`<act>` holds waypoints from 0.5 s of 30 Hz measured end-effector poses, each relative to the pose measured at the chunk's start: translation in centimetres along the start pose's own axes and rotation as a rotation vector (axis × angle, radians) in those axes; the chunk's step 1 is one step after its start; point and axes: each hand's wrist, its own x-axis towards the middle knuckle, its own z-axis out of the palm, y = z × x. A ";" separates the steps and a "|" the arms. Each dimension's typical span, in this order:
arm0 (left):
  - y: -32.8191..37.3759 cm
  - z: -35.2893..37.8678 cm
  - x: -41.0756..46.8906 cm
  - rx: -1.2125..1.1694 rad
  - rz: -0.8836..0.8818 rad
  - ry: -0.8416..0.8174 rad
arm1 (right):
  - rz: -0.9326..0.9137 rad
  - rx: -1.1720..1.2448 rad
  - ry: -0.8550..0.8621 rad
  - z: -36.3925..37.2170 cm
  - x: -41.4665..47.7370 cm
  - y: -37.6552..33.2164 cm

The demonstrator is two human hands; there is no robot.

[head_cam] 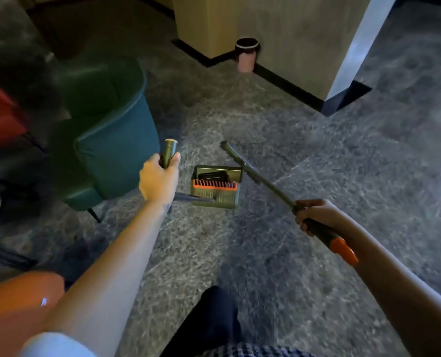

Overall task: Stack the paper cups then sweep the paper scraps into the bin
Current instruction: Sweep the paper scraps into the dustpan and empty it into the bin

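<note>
Two tools were held, with the bin (246,56) well ahead at the wall.
The left grip (159,177) was closed round the upright handle (169,152) of the dustpan (217,186), the right grip (314,215) round the broom (273,191), whose long axis ran forward-left toward the pan, low at the floor (304,150). The bin lay beyond the pan, about equally far from both grips. No scraps or legible writing could be made out.

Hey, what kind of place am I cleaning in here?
Probably a lounge or lobby: polished grey marble floor, a teal upholstered tub armchair, and a beige pillar with black skirting beside a small pink waste bin.
</note>
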 end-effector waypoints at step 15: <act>11.8 26.0 48.5 0.053 0.078 -0.085 | 0.016 0.050 0.021 -5.8 41.1 -34.2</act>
